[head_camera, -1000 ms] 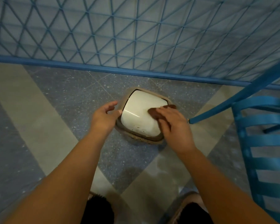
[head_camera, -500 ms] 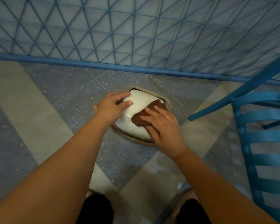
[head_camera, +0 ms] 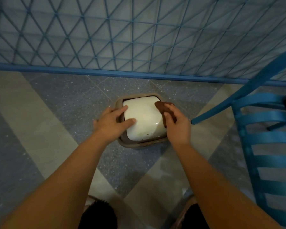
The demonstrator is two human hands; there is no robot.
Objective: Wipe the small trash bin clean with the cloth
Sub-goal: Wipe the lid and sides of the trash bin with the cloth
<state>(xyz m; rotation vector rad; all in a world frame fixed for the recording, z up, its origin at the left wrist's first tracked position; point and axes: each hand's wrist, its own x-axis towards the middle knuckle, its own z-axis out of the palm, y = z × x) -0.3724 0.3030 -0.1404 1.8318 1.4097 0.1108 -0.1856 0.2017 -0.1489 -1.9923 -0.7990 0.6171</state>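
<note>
Two hands on bin; right hand holds cloth.

A small trash bin with a tan rim and a white domed lid stands on the speckled floor near a blue lattice fence; the left hand rests flat on the lid's left side, fingers straight; the right hand holds a brown cloth against the lid's right edge; a blue slatted chair stands to the right.
</note>
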